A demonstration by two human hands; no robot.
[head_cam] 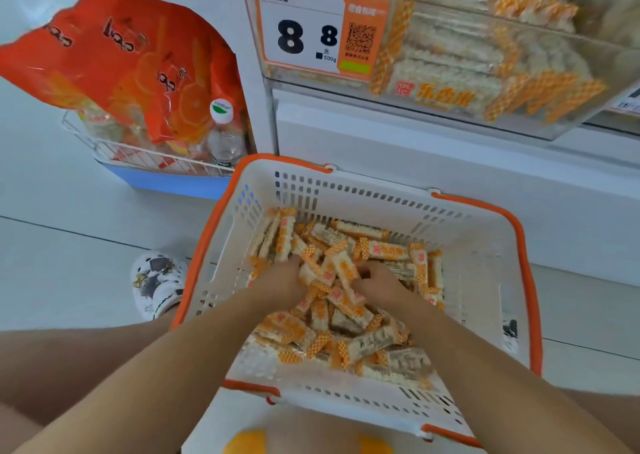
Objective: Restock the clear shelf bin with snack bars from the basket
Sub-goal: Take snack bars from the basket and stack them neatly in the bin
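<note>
Your forearms reach down into the white basket (pixel 460 245), where both hands dig into the heaped snack bars (pixel 346 315). Left grip (pixel 282 278) and right grip (pixel 375 280) curl around bars between them. Above sits the clear shelf bin (pixel 519 83).

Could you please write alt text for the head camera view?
Both hands, left hand and right hand, dig into a pile of snack bars in a white basket with orange rims. Above it, a clear shelf bin holds matching bars behind an 8.8 price tag.
</note>
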